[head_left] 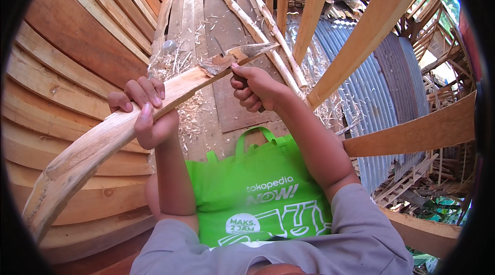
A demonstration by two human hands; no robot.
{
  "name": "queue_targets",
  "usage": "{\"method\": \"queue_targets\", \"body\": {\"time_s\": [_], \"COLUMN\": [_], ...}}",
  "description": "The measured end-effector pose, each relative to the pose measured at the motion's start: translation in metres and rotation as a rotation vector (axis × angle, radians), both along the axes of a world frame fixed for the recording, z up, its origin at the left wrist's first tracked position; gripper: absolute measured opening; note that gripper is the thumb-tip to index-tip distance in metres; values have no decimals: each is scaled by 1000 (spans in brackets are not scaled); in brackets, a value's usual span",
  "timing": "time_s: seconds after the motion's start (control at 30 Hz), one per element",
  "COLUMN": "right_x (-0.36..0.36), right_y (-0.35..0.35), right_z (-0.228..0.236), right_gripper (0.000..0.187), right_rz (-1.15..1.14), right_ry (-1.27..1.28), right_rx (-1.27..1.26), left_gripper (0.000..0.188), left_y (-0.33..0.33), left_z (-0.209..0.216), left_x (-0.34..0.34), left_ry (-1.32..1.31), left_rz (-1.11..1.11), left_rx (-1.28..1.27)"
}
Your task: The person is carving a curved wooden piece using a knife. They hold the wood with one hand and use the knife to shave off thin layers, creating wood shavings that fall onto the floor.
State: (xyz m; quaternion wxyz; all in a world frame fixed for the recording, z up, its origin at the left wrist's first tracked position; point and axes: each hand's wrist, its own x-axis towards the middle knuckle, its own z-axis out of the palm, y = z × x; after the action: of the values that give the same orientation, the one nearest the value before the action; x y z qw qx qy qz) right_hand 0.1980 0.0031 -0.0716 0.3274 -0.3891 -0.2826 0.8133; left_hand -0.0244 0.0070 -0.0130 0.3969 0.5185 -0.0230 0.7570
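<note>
A long, curved piece of pale wood (103, 138) slants from the lower left up to the middle of the view, its far end thin and rough. My left hand (149, 112) is wrapped round it near the middle. In my closed right hand (255, 88) is a knife (241, 80) with a dark handle. Its thin blade points up and away, across the wood near the far end. Beside the blade, a patch of brown bark (216, 63) clings to the wood. How deep the blade sits in the wood cannot be made out.
A green bag (258, 187) covers my lap. Wood shavings (191, 118) litter the plank floor (227, 105), where two peeled poles (258, 35) lie. Stacked boards (77, 69) wall the left; upright slats (361, 32) and corrugated metal sheets (356, 84) stand right. A small clear container (168, 46) sits among shavings.
</note>
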Motion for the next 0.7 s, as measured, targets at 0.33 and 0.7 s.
{"method": "queue_targets", "body": {"time_s": [0.33,0.7], "right_x": [-22,-7], "right_y": [-6,-9], "right_z": [-6,9], "right_gripper": [50,48], "right_rz": [-341,200], "right_ry": [-1153,141], "right_rx": [924,45], "left_gripper": [28,26], "left_y": [4,4], "left_z": [-1,-1], "left_x": [1,-2], "left_ry": [-29,-4], "left_rz": [-14,-9], "left_rx": [29,9]}}
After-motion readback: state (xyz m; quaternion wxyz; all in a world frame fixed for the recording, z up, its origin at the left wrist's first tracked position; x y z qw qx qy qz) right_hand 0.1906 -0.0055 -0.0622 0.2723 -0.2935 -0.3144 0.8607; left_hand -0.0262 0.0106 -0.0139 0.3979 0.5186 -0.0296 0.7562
